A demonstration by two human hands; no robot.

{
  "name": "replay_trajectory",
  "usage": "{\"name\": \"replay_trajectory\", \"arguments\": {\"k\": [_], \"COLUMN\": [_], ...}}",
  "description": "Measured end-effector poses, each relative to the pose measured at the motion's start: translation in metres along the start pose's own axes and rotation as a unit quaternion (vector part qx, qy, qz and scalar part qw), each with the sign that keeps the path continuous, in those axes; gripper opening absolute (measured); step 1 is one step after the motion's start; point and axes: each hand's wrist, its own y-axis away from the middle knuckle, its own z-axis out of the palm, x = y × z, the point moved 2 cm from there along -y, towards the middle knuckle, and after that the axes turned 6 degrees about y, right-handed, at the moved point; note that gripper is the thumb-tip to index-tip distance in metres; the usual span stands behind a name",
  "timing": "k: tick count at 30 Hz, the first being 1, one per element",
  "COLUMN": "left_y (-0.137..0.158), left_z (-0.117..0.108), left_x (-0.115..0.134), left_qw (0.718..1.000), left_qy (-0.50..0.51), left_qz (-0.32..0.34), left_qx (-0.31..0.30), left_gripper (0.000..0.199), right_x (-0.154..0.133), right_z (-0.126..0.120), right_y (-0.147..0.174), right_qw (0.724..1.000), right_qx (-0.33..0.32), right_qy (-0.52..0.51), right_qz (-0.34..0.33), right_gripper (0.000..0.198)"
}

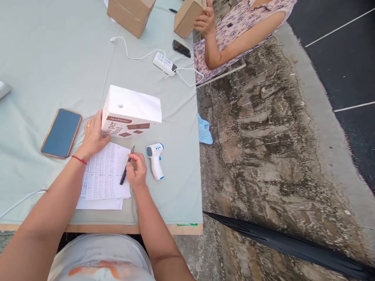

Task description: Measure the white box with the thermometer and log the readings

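Observation:
My left hand (94,134) grips the lower left corner of a white and brown NutriMation box (131,106), its thumb near the front face and its fingers along the left side. The box stands on the table with a small round mark on its white top. My right hand (137,169) is closed, with a black pen (126,168) pinched at the fingertips over the paper. Under the pen lie sheets (101,175) covered in rows of handwriting. A white and blue infrared thermometer (155,160) lies just right of my right hand.
A smartphone (61,132) lies left of my left hand. Farther back are a white device with a cable (164,63), a black phone (181,48) and a cardboard box (131,15). Another person's hand (206,21) holds a smaller carton (187,17). The table's right edge borders rough ground.

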Motion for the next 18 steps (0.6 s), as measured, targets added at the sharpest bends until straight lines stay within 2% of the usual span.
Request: {"name": "replay_trajectory", "arguments": {"k": [5,8,10,13,16,18], "left_y": [-0.001,-0.001,-0.002,-0.004,-0.005,-0.004], "left_z": [0.0,-0.002,-0.003,-0.004,-0.002,0.0], "left_x": [0.0,0.003,0.003,0.001,-0.005,-0.008], "left_qw": [1.0,1.0,0.999,0.998,0.995,0.996], "left_qy": [0.005,0.016,0.032,0.069,0.095,0.088], "left_qz": [0.007,0.004,0.005,-0.007,-0.029,-0.031], "left_qx": [-0.006,-0.01,-0.011,-0.011,-0.015,-0.013], "left_gripper": [0.087,0.088,0.092,0.11,0.136,0.146], "right_x": [0.003,0.004,0.005,0.004,0.0,-0.004], "right_z": [0.0,0.004,0.006,0.004,-0.001,-0.002], "right_y": [0.001,0.001,0.001,0.001,0.001,-0.002], "right_qw": [0.996,0.996,0.998,0.998,0.99,0.978], "right_qx": [0.014,0.005,0.005,0.024,0.061,0.081], "right_qy": [-0.092,-0.089,-0.059,-0.025,-0.042,-0.08], "right_qz": [0.009,0.006,0.012,0.046,0.124,0.176], "right_gripper": [0.045,0.054,0.046,0.022,0.024,0.027]}}
